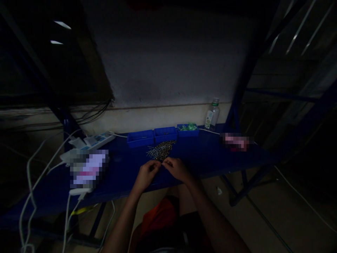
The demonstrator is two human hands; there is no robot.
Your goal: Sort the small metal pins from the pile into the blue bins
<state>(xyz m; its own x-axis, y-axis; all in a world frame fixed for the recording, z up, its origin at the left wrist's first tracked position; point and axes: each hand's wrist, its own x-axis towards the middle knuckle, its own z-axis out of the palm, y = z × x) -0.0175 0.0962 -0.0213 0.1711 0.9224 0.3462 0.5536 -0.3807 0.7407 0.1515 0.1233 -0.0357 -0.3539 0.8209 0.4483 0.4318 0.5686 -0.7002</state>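
Note:
My left hand (146, 174) and my right hand (176, 168) rest on the blue table (205, 154), fingertips pinched together and meeting at about the middle. Something tiny sits between the fingertips; I cannot make it out in the dim light. Just beyond the hands lies a loose pile of small metal pins (160, 149). Behind the pile stand three blue plastic bins (163, 134) in a row; the right one holds green parts (187, 127).
A white power strip (98, 139) with white cables lies at the back left. A blurred object (88, 168) sits at the left, another (235, 141) at the right. A plastic bottle (212, 115) stands by the wall. Blue shelf posts rise at both sides.

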